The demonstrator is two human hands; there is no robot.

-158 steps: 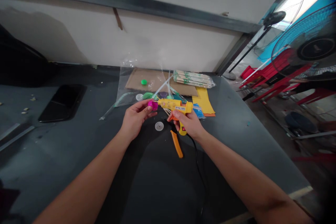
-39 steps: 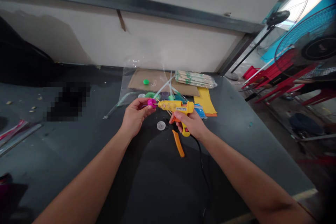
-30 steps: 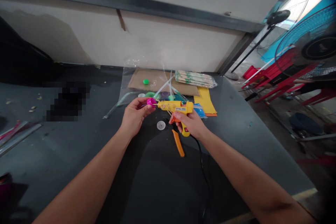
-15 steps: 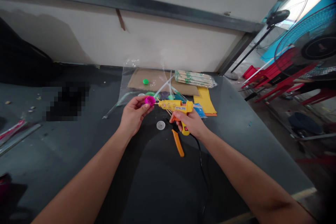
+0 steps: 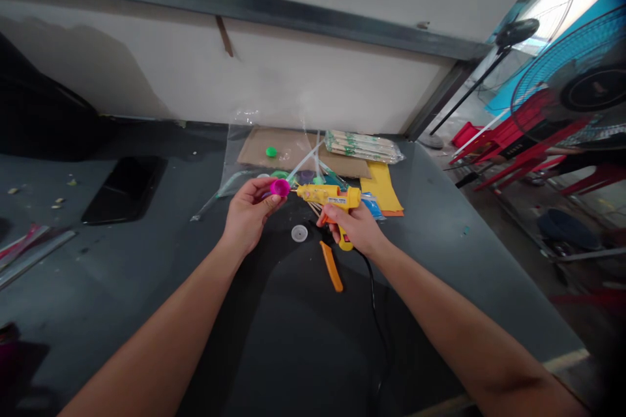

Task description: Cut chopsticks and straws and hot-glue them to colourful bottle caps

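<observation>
Pinched in the fingers of my left hand point(image 5: 250, 210) is a magenta bottle cap point(image 5: 280, 187), its hollow side facing me. My right hand point(image 5: 356, 221) grips a yellow hot glue gun point(image 5: 320, 194) by the handle, a finger at the orange trigger. The gun's nozzle points left and its tip is at the cap's right rim; whether they touch I cannot tell. Below the gun lies a white cap point(image 5: 299, 233) on the dark table. Beside it is an orange-handled tool point(image 5: 331, 266), its far end hidden by my right hand and shadow.
Behind my hands lie cardboard point(image 5: 254, 146), a green cap point(image 5: 270, 152), clear plastic bags, a pack of wooden sticks point(image 5: 364, 146) and yellow sheets point(image 5: 384, 189). A black phone point(image 5: 124, 189) rests at left. The gun's black cord point(image 5: 374, 300) trails toward me. A fan point(image 5: 587, 85) stands at right.
The glue gun's tip has shifted very slightly against the magenta cap, and the cap has turned a little toward me. Both hands keep their grips.
</observation>
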